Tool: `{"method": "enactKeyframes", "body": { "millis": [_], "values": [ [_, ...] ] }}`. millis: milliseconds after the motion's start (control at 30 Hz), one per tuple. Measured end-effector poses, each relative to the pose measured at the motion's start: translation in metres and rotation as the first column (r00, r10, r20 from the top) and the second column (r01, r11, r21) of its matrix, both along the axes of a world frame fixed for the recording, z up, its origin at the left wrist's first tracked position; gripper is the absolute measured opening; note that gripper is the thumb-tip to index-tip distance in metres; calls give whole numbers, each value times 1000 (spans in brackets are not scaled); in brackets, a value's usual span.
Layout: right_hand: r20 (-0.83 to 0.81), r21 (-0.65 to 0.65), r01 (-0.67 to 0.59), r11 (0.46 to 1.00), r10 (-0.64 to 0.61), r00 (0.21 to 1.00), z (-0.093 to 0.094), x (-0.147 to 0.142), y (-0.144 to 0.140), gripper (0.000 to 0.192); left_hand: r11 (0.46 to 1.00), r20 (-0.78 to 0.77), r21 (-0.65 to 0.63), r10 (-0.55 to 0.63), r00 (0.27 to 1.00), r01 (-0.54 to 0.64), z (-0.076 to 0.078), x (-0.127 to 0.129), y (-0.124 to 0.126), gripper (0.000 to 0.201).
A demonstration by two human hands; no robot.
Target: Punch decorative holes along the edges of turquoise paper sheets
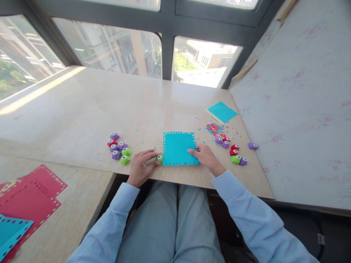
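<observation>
Right at the near edge of the tabletop (82, 109) you've got the turquoise sheet (179, 148) lying flat, and it looks mostly done already: punched holes run along the top, both sides and part of the bottom edge, so I'd say only a bit of the lower border is left, if anything. Your left hand (142, 166) has its grip closed on a little green punch (159, 158) that sits touching the sheet's lower left corner. Your right hand (205, 155) isn't gripping anything, fingers are just pressed flat on the sheet's right edge, pinning it down. Off to the left there's a cluster of spare punches (118, 148) in purple, red and green, and another bunch (233, 148) on the right near your wrist. Confetti scraps (215, 128) are scattered just beyond, and a second, unpunched turquoise sheet (222, 111) waits farther back, so that one's untouched. Finished red and turquoise sheets (30, 199) are stacked on the lower surface at far left.
</observation>
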State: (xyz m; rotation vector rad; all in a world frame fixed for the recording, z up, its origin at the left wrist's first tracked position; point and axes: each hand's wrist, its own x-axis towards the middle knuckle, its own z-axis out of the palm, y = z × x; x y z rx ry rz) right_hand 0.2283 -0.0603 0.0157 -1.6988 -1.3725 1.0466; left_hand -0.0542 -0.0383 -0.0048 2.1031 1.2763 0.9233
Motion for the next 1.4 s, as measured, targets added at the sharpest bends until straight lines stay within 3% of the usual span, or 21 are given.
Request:
{"method": "enactKeyframes", "body": {
  "millis": [533,967,1167,1400],
  "values": [
    [71,-2,-41,999,41,997,3,-2,1,34,1000,-13,2,10,1000,-10,1,0,-1,23],
    [160,19,-5,1000,2,987,0,-2,5,31,999,-47,30,-18,999,19,2,-1,-2,23],
    [289,95,-9,995,-19,957,2,-5,4,32,999,-56,44,2,998,0,1,0,-1,23],
    [308,148,3,989,-49,950,2,-11,-3,31,995,-51,51,-80,996,82,4,2,0,18]
  ]
}}
